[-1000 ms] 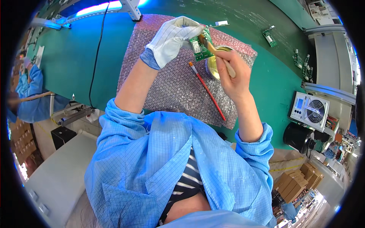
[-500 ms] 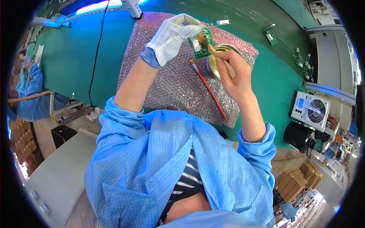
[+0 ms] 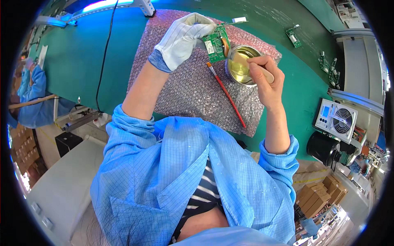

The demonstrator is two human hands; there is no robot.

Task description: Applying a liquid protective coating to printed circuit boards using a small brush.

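My left hand (image 3: 182,39), in a white striped glove with a blue cuff, pinches a green circuit board (image 3: 210,48) by its upper left part. In my bare right hand (image 3: 269,82) is a flat brush (image 3: 240,60) with a pale wooden handle. Its brown bristles touch or lie just over the board's right edge; which of the two I cannot tell. Below the brush stands a round metal tin (image 3: 227,73) with clear yellowish liquid in it. A thin red-handled paintbrush (image 3: 227,95) lies on the bubble wrap (image 3: 180,96) beside the tin.
Green matting (image 3: 78,61) covers the bench. More circuit boards (image 3: 293,39) lie at the far right. A box with a fan (image 3: 336,117) stands at the right edge. A black cable (image 3: 107,45) runs down the left. Another person in blue (image 3: 35,96) sits far left.
My right hand has moved right and slightly down with the flat brush, so its bristles shifted from the board's middle to its right edge. More of the tin's liquid shows.
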